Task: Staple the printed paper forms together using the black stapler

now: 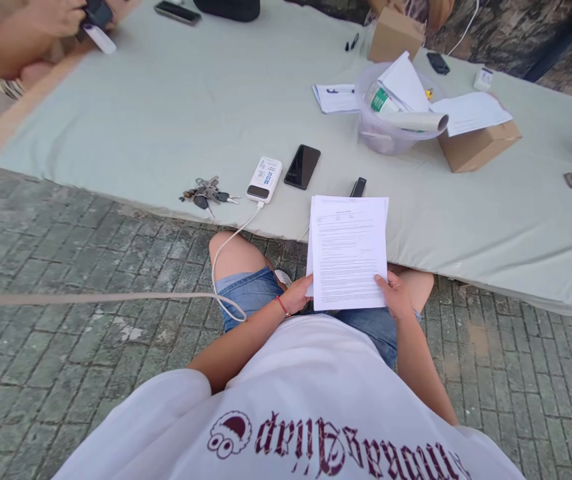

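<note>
Several printed sheets of paper point(350, 257) lie stacked and slightly fanned between my hands, over my lap and the table's near edge. My left hand point(297, 295) grips the lower left edge of the sheets; some of its fingers are hidden behind them. At the lower right edge, my right hand point(395, 293) holds the papers with its thumb on top. A small black device point(359, 187) sticks out just beyond the sheets' top edge. Close by on the table are a black smartphone point(303, 167) and a white power bank point(265, 179) with a cable plugged in.
Keys point(208, 195) lie near the front edge of the cloth-covered table point(166, 120). Farther back stand a translucent basin point(379, 141) holding papers and a cardboard box point(481, 148) under a sheet. The white cable point(116, 297) runs left. Other people sit around the table.
</note>
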Available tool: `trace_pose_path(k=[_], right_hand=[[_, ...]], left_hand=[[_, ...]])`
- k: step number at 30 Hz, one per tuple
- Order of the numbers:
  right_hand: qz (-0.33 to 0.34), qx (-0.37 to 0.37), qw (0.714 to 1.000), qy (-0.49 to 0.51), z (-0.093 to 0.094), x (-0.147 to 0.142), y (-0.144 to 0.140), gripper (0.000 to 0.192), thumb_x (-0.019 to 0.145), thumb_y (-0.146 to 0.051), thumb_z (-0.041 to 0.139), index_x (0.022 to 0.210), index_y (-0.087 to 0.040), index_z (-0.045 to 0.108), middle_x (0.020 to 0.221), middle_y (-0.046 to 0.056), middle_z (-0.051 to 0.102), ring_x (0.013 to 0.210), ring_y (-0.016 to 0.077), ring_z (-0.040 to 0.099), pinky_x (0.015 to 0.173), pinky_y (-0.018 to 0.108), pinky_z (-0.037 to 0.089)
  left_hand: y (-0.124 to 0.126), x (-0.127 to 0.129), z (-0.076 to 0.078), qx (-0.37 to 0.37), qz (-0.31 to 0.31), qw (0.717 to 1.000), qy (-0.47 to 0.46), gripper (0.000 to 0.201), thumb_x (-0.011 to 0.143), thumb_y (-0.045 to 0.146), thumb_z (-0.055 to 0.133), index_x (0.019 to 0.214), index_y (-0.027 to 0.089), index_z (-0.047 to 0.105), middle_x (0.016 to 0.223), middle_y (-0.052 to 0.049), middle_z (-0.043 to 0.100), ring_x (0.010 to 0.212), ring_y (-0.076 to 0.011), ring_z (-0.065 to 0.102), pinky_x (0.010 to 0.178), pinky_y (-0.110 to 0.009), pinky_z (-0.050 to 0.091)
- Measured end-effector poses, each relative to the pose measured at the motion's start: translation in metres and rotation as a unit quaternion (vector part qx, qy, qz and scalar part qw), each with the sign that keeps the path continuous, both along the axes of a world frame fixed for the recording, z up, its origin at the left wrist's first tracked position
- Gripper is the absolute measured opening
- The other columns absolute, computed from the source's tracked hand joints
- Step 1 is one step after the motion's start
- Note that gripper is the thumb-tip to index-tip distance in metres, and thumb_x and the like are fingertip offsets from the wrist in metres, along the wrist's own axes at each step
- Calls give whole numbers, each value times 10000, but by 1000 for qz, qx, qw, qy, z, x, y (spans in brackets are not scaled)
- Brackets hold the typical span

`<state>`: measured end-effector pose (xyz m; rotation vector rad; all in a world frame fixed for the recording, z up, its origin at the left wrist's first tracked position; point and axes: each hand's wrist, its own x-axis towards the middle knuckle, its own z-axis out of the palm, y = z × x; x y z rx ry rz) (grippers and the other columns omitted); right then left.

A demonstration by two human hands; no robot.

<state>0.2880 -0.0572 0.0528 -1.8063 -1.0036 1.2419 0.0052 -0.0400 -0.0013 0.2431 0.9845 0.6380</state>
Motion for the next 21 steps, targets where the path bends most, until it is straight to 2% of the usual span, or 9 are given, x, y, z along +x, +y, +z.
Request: trace_pose_path(k=[4, 11, 16, 21], right_hand=[[9, -7, 1000, -8, 2, 1, 1, 528, 791, -631, 726, 1118, -219, 762, 1142, 105, 776, 1042, 345, 703, 935, 535, 570], [12, -14, 1000, -12, 2, 2, 1, 508, 778, -649, 720, 1068, -236, 764, 1112, 93, 779, 1031, 340, 702, 909, 498, 586], [4, -7, 1000, -18, 0, -3, 3, 514, 771, -636, 721, 1076, -225, 770, 1095, 92, 784, 1000, 336, 707, 895, 496, 585], [10, -7, 999, -47, -3, -5, 2, 499, 814, -642, 671, 1073, -227, 769, 1057, 72, 783, 967, 316, 697, 865, 471, 577]], left_hand=[[0, 0, -2, -7, -2, 1000, -9, 335, 980, 375, 657, 1108, 86, 768, 1015, -118, 805, 1025, -281, 702, 900, -378, 552], [0, 0, -5, 6, -8, 1000, -6, 406, 867, 463, 778, 1073, 113, 779, 1017, -111, 802, 992, -278, 713, 862, -358, 555], [0, 0, 0, 19, -24, 1000, 5, 342, 931, 396, 706, 1086, 98, 770, 1024, -114, 801, 1050, -287, 691, 878, -353, 550], [0, 1, 4, 27, -17, 999, 20, 280, 906, 299, 735, 1106, 105, 763, 1016, -108, 803, 1091, -308, 690, 880, -363, 554]])
